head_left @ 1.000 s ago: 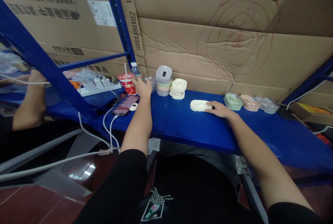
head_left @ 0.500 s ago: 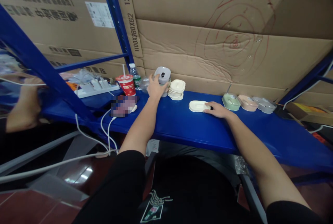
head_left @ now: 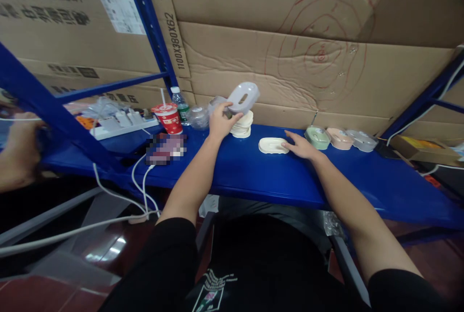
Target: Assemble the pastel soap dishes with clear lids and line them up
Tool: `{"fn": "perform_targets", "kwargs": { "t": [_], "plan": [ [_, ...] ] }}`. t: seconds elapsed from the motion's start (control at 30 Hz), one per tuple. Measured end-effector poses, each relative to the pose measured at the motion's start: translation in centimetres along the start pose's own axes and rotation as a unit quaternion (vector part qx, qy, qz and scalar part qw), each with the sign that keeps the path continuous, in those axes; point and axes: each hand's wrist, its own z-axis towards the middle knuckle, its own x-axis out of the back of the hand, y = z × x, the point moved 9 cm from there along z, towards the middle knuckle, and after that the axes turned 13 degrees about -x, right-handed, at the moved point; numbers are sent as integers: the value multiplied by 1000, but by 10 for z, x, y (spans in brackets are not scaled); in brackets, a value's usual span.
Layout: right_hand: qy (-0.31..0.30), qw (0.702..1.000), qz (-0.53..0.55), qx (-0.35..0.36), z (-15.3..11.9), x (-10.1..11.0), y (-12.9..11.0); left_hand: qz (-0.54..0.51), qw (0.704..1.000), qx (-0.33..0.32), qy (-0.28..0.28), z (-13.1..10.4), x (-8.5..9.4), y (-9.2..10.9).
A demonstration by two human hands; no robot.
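My left hand (head_left: 220, 122) pinches the near edge of a greyish oval plastic lid (head_left: 253, 90) with a slot in its middle. The lid is raised and tilted above a stack of cream-coloured oval pieces (head_left: 241, 130). On the blue table, a single cream oval tray (head_left: 268, 145) lies in front of my right hand (head_left: 303, 147). That hand has its fingers apart, with the thumb side at the tray's right end; whether it touches is hard to tell. Behind my left hand are clear plastic-wrapped pieces (head_left: 198, 117).
Green (head_left: 318, 138), peach (head_left: 340, 139) and grey (head_left: 362, 141) lidded boxes line the table's right. Leftward stand a red cup (head_left: 168, 119) with a straw, a water bottle (head_left: 179, 104), a blurred-out item (head_left: 165, 149) and white cables (head_left: 145, 191). Another person's arm (head_left: 20, 157) shows far left.
My left hand has lifted the greyish lid up and to the right, tilting it. My right hand has loosened from the cream tray, its fingers now spread. The view has shifted slightly.
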Motion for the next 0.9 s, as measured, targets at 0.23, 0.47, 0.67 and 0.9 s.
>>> {"fn": "perform_targets", "kwargs": {
  "t": [0.23, 0.47, 0.67, 0.9],
  "plan": [
    [90, 975, 200, -44, 8, 27, 9, -225, 940, -26, -256, -41, -93, 43],
    [74, 973, 208, -72, 15, 12, 17, -249, 898, 19, -361, -64, -125, 35],
    [147, 986, 80, -16, 10, 25, 4, -255, 877, 38, -405, -75, -138, 33],
    [5, 999, 38, -25, 6, -1, 2, -223, 880, 51, -415, -85, -151, 32]
  ]
}}
